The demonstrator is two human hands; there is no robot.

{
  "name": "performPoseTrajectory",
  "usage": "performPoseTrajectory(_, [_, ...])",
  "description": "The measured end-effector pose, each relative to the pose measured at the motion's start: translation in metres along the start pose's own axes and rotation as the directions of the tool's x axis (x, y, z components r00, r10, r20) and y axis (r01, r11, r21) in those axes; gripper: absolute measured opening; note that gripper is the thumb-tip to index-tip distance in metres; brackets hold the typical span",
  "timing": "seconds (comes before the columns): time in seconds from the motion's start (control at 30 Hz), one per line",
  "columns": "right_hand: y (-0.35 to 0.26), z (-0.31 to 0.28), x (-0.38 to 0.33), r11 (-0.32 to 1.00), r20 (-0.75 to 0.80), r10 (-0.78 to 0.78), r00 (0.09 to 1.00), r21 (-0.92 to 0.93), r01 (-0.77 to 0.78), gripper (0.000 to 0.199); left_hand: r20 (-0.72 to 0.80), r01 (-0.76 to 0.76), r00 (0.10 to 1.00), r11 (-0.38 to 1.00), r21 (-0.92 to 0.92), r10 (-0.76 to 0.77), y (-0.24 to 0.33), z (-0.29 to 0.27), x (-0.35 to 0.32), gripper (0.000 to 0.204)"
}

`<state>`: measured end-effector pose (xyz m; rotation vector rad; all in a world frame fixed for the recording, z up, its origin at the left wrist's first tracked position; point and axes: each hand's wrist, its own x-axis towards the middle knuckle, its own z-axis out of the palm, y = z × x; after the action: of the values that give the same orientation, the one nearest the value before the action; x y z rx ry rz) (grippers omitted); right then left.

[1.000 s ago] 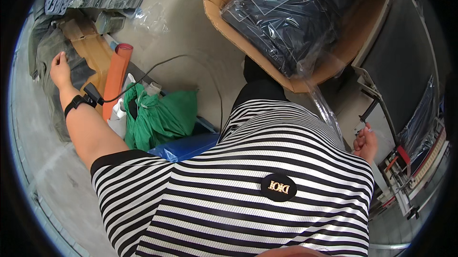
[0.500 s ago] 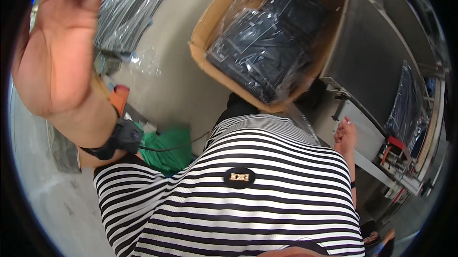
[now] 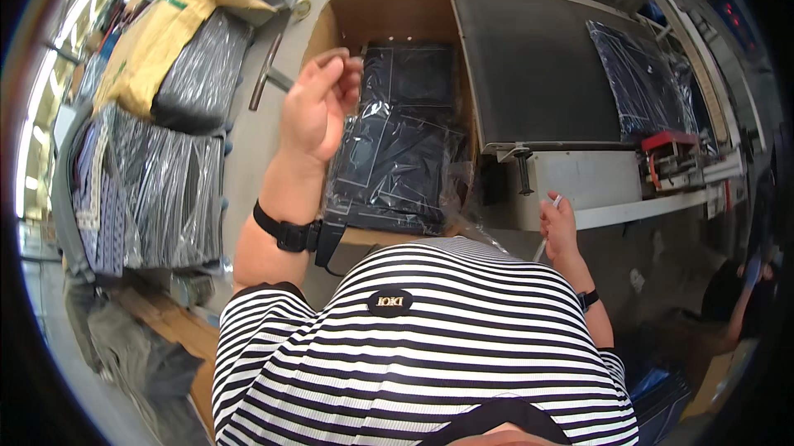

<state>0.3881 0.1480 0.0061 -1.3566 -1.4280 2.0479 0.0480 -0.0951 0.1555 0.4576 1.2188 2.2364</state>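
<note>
My left hand (image 3: 318, 107) is raised over the left side of an open cardboard box (image 3: 364, 11), fingers loosely curled, holding nothing. The box holds dark garments in clear plastic bags (image 3: 397, 144). A black wristband sits on that wrist. My right hand (image 3: 559, 227) rests at the near edge of a conveyor machine (image 3: 595, 189) and pinches a small thin white object. Another bagged dark garment (image 3: 641, 78) lies on the black conveyor belt (image 3: 529, 65).
Stacks of bagged garments (image 3: 153, 189) lie on the floor at the left, with a yellow-wrapped bundle (image 3: 165, 36) behind them. A red part (image 3: 666, 144) sits at the conveyor's right end. Cardboard and fabric lie at the lower left.
My view has swung from the floor at the left toward the box and conveyor. My left hand came up from the floor items to hover over the box.
</note>
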Motion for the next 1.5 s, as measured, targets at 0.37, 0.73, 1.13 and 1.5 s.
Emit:
performPoseTrajectory(0.37, [0.021, -0.003, 0.004, 0.995, -0.29, 0.01, 0.957, 0.101, 0.02, 0.031, 0.483, -0.562, 0.797, 0.152, 0.813, 0.363, 0.116, -0.083, 0.134, 0.019])
performPoseTrajectory(0.73, [0.03, 0.011, 0.018, 0.993, -0.42, 0.001, 0.907, 0.105, 0.048, 0.018, 0.913, -0.637, 0.354, -0.663, 0.394, 0.202, 0.185, -0.112, 0.136, 0.018])
performPoseTrajectory(1.13, [0.027, 0.011, 0.005, 0.995, -0.439, -0.044, 0.898, 0.066, 0.081, 0.036, 0.383, -0.393, 0.919, 0.133, 0.91, 0.097, 0.014, -0.194, 0.032, 0.017])
performPoseTrajectory(1.5, [0.048, -0.012, 0.014, 0.953, -0.393, -0.238, 0.888, -0.272, 0.135, 0.039, 0.101, -0.095, 0.712, 0.047, 0.994, -0.695, -0.042, -0.214, -0.065, 0.034])
